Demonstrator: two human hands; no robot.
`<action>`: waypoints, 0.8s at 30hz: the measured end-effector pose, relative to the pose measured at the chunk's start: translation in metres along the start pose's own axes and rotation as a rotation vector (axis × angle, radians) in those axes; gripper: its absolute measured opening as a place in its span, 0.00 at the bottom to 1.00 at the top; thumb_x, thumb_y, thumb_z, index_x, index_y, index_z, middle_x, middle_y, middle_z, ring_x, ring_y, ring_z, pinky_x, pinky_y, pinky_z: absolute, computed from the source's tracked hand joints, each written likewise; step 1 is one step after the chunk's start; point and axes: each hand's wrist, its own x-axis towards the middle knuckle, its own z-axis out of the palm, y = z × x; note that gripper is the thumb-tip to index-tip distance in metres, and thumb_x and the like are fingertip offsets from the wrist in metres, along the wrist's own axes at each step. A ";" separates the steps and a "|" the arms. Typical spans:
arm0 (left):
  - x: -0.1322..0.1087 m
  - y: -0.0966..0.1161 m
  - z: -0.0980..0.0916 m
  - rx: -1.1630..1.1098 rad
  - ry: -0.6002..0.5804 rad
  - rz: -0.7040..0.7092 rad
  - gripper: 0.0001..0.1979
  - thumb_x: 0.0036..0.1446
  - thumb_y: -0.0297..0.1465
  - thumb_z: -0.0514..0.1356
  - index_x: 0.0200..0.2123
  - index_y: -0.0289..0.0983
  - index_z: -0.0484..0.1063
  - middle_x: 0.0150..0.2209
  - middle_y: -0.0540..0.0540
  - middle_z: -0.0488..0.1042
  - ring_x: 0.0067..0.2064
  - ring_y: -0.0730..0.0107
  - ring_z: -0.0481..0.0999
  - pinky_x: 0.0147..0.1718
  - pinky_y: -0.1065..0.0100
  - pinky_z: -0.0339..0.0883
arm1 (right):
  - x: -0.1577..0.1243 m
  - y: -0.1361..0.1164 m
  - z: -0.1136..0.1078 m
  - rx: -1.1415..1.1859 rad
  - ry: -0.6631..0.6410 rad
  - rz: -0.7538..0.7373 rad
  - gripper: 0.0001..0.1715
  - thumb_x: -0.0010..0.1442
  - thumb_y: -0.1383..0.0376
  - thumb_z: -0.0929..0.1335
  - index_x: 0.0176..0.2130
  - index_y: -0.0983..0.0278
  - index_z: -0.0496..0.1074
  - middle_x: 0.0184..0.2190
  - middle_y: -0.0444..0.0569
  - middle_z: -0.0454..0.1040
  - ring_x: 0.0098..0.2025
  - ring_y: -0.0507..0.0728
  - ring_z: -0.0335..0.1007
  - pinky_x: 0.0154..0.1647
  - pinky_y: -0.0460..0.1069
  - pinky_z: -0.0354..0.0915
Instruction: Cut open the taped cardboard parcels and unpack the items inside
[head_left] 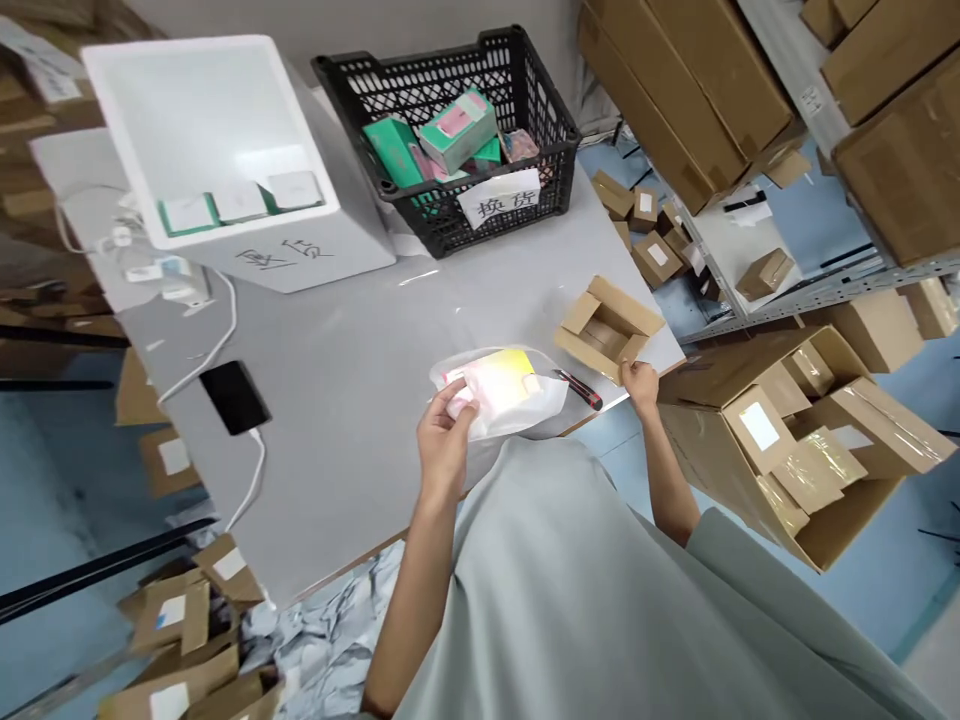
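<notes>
My left hand [445,432] pinches the left end of a white translucent bag [491,388] with a yellow and pink item in it, near the table's front edge. Farther right, my right hand [640,384] is closed on the lower edge of an open small cardboard box [608,328], whose flaps stand out and whose inside shows nothing but cardboard. Between the bag and the box lies a red and black utility knife [580,389], touched by neither hand.
A black crate [495,215] and a white foam bin [337,245] with green-and-white boxes stand at the back of the grey table [352,400]. A phone [235,397] with a cable lies left. A large carton [705,440] of parcels stands right, below shelving.
</notes>
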 end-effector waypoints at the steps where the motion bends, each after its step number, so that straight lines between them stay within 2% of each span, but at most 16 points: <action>1: 0.001 -0.002 0.007 0.007 -0.026 -0.006 0.30 0.49 0.41 0.75 0.57 0.39 0.84 0.42 0.46 0.83 0.37 0.68 0.79 0.36 0.69 0.73 | 0.005 0.005 -0.003 0.018 -0.008 0.019 0.27 0.81 0.56 0.64 0.42 0.66 0.87 0.45 0.68 0.89 0.50 0.68 0.86 0.44 0.50 0.68; 4: 0.005 -0.007 0.017 0.063 -0.107 0.017 0.31 0.52 0.42 0.74 0.60 0.40 0.83 0.49 0.43 0.86 0.42 0.61 0.84 0.39 0.66 0.77 | 0.009 0.015 -0.013 0.050 -0.026 0.047 0.26 0.81 0.54 0.65 0.49 0.68 0.87 0.44 0.68 0.88 0.52 0.69 0.87 0.50 0.52 0.72; 6: 0.008 -0.009 0.015 0.128 -0.152 0.102 0.31 0.55 0.43 0.73 0.61 0.40 0.83 0.56 0.41 0.86 0.51 0.55 0.86 0.48 0.62 0.80 | 0.002 0.017 -0.018 0.066 0.093 0.027 0.29 0.81 0.53 0.64 0.60 0.71 0.83 0.48 0.70 0.86 0.53 0.71 0.86 0.54 0.56 0.74; 8: 0.012 -0.011 0.007 0.214 -0.198 0.217 0.30 0.59 0.45 0.71 0.62 0.40 0.83 0.63 0.39 0.84 0.63 0.49 0.83 0.62 0.56 0.77 | -0.012 0.009 -0.021 0.160 0.259 -0.104 0.34 0.81 0.49 0.63 0.68 0.71 0.77 0.53 0.71 0.84 0.55 0.72 0.84 0.58 0.61 0.75; 9: 0.013 -0.012 0.001 0.257 -0.228 0.263 0.29 0.61 0.46 0.71 0.63 0.40 0.83 0.66 0.39 0.83 0.67 0.47 0.80 0.68 0.54 0.73 | -0.020 0.001 -0.021 0.242 0.294 -0.218 0.37 0.80 0.46 0.63 0.69 0.70 0.75 0.56 0.70 0.83 0.56 0.71 0.83 0.59 0.62 0.76; 10: 0.015 -0.013 -0.006 0.296 -0.262 0.291 0.29 0.63 0.46 0.70 0.64 0.40 0.83 0.67 0.39 0.82 0.70 0.46 0.78 0.72 0.52 0.70 | -0.030 -0.010 -0.019 0.332 0.268 -0.356 0.39 0.79 0.43 0.65 0.70 0.67 0.75 0.58 0.68 0.82 0.58 0.70 0.82 0.59 0.63 0.77; 11: 0.017 -0.014 -0.014 0.328 -0.296 0.302 0.29 0.65 0.46 0.68 0.65 0.40 0.83 0.68 0.39 0.82 0.72 0.46 0.77 0.74 0.51 0.67 | -0.039 -0.024 -0.014 0.417 0.183 -0.502 0.40 0.76 0.40 0.67 0.71 0.64 0.75 0.60 0.66 0.81 0.60 0.69 0.81 0.60 0.62 0.77; 13: 0.020 -0.017 -0.029 0.364 -0.352 0.298 0.28 0.68 0.46 0.66 0.65 0.40 0.83 0.68 0.40 0.81 0.72 0.46 0.77 0.75 0.51 0.67 | -0.056 -0.057 0.001 0.529 -0.078 -0.756 0.44 0.69 0.38 0.74 0.72 0.59 0.74 0.66 0.62 0.77 0.66 0.68 0.77 0.65 0.61 0.76; 15: 0.025 -0.024 -0.044 0.375 -0.402 0.279 0.26 0.69 0.47 0.65 0.64 0.41 0.84 0.67 0.40 0.82 0.70 0.46 0.79 0.73 0.51 0.68 | -0.066 -0.091 0.025 0.579 -0.329 -0.888 0.51 0.61 0.40 0.81 0.73 0.57 0.73 0.70 0.59 0.76 0.70 0.68 0.73 0.70 0.61 0.72; 16: 0.028 -0.028 -0.051 0.373 -0.422 0.267 0.25 0.69 0.47 0.66 0.62 0.42 0.85 0.66 0.40 0.83 0.69 0.46 0.80 0.72 0.51 0.70 | -0.068 -0.107 0.039 0.602 -0.453 -0.908 0.51 0.59 0.41 0.82 0.71 0.58 0.74 0.67 0.58 0.78 0.68 0.68 0.75 0.70 0.61 0.72; 18: 0.037 -0.042 -0.063 0.342 -0.421 0.240 0.25 0.67 0.50 0.67 0.58 0.41 0.86 0.63 0.39 0.85 0.65 0.45 0.82 0.70 0.51 0.72 | -0.068 -0.132 0.069 0.665 -0.696 -0.884 0.42 0.60 0.40 0.80 0.62 0.62 0.80 0.54 0.54 0.84 0.57 0.66 0.80 0.61 0.58 0.76; 20: 0.047 -0.061 -0.075 0.267 -0.303 0.213 0.28 0.63 0.53 0.70 0.58 0.40 0.85 0.62 0.38 0.84 0.64 0.45 0.82 0.68 0.50 0.74 | -0.067 -0.149 0.099 0.736 -0.819 -0.803 0.35 0.60 0.38 0.77 0.48 0.64 0.82 0.42 0.50 0.84 0.47 0.62 0.80 0.50 0.54 0.75; 22: 0.055 -0.085 -0.084 0.162 -0.090 0.143 0.36 0.60 0.54 0.72 0.64 0.40 0.79 0.66 0.34 0.80 0.65 0.46 0.81 0.65 0.50 0.76 | -0.068 -0.157 0.126 0.800 -0.805 -0.683 0.33 0.57 0.37 0.77 0.39 0.64 0.80 0.36 0.47 0.81 0.42 0.59 0.76 0.43 0.50 0.72; 24: 0.059 -0.110 -0.090 0.075 0.071 -0.017 0.46 0.58 0.54 0.75 0.73 0.40 0.70 0.70 0.29 0.75 0.63 0.46 0.82 0.60 0.49 0.80 | -0.074 -0.159 0.150 0.847 -0.744 -0.553 0.32 0.53 0.38 0.79 0.36 0.62 0.77 0.33 0.45 0.79 0.39 0.58 0.74 0.39 0.49 0.70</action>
